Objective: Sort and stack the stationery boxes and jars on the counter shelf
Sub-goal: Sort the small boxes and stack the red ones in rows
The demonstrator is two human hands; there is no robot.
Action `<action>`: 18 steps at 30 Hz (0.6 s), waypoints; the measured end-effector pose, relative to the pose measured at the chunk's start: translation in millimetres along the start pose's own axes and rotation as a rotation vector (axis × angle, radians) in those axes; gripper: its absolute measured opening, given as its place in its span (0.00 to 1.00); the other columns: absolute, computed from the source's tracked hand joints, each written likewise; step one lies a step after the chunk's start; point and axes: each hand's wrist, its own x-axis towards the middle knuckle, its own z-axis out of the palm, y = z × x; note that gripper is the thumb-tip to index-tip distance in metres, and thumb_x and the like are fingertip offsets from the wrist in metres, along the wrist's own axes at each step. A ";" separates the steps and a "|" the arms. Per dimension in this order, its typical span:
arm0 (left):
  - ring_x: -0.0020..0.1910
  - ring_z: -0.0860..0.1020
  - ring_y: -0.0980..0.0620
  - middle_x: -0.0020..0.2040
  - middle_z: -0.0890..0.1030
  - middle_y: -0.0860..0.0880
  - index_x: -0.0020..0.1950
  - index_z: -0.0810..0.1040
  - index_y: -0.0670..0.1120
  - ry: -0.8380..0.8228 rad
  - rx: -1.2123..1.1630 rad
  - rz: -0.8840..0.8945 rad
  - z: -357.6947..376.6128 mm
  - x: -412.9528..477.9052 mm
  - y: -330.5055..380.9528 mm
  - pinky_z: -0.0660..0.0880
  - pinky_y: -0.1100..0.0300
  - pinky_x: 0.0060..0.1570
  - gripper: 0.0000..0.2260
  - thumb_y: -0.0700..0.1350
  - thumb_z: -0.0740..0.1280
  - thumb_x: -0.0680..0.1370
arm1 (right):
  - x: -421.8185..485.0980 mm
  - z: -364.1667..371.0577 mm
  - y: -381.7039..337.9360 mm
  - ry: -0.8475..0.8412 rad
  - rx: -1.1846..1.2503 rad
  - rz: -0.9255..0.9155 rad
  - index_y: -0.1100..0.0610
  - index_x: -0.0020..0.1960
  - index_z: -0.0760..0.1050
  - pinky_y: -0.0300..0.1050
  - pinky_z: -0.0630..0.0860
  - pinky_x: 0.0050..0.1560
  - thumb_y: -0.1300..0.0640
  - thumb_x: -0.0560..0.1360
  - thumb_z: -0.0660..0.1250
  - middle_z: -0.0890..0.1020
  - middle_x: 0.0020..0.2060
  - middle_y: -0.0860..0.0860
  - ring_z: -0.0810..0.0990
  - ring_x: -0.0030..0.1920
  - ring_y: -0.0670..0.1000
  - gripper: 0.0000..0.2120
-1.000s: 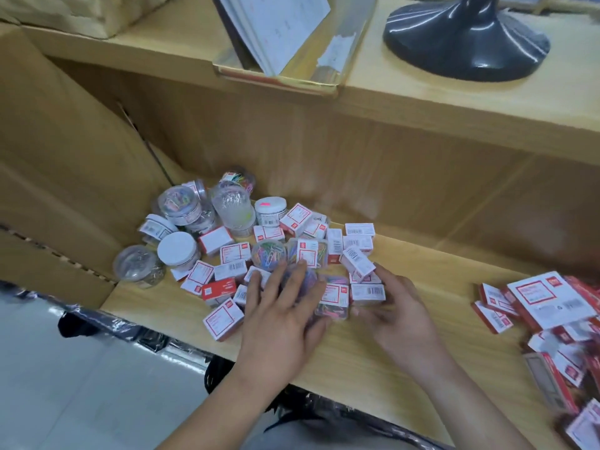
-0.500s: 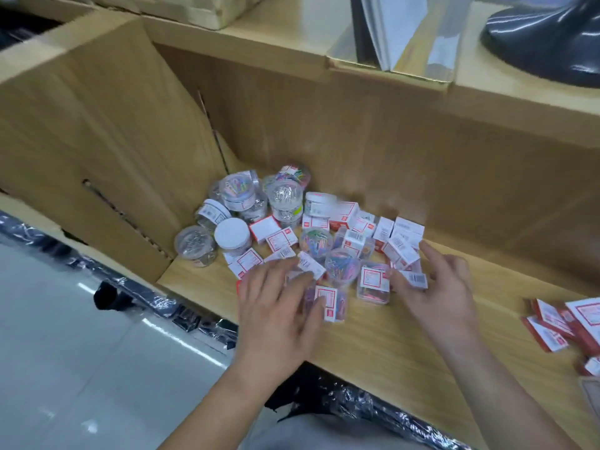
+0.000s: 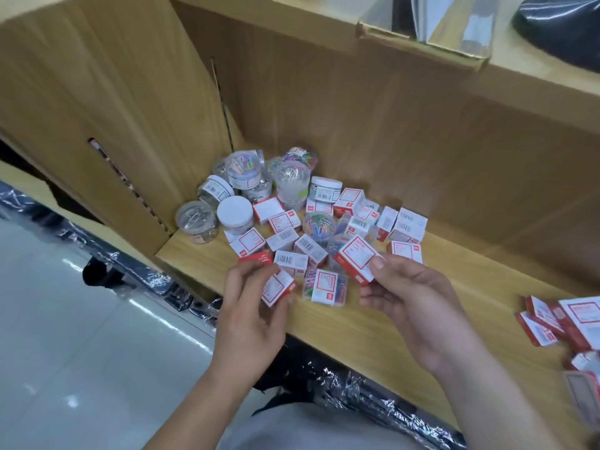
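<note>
The left hand (image 3: pixel 251 306) grips a small red-and-white box (image 3: pixel 276 290) over the shelf (image 3: pixel 373 326). The right hand (image 3: pixel 412 300) pinches another box (image 3: pixel 357 258) above the pile.

Print on box labels (image 3: pixel 357 254) too small to read; held box (image 3: pixel 277 287) half hidden by left hand (image 3: pixel 250 316); box pile (image 3: pixel 571 323) cut by right frame edge; dark rounded object (image 3: pixel 561 24) cropped at top.

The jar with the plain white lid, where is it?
In the head view the white-lidded jar stands on the left of the shelf, between a clear jar of silver clips and a red-edged white box.
</note>
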 end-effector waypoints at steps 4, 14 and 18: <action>0.66 0.75 0.54 0.65 0.74 0.48 0.65 0.79 0.41 -0.002 -0.028 0.000 -0.5 -4.9 1.7 0.69 0.70 0.63 0.22 0.40 0.78 0.72 | -2.5 2.7 9.3 0.023 -0.035 -0.012 0.61 0.53 0.84 0.47 0.83 0.44 0.57 0.68 0.73 0.86 0.45 0.62 0.82 0.39 0.55 0.15; 0.56 0.81 0.56 0.57 0.82 0.53 0.56 0.85 0.43 -0.034 -0.010 0.011 13.7 3.6 4.0 0.77 0.58 0.59 0.16 0.45 0.81 0.71 | 19.0 -23.6 15.8 0.414 -0.054 -0.094 0.63 0.54 0.77 0.47 0.85 0.43 0.65 0.74 0.74 0.84 0.47 0.63 0.86 0.39 0.55 0.10; 0.57 0.81 0.57 0.58 0.82 0.52 0.56 0.85 0.43 -0.066 -0.029 0.109 21.6 18.7 24.0 0.74 0.64 0.62 0.14 0.45 0.79 0.73 | 33.2 -33.4 23.4 0.439 -0.240 -0.106 0.60 0.51 0.81 0.49 0.80 0.38 0.55 0.74 0.76 0.86 0.40 0.58 0.82 0.36 0.52 0.10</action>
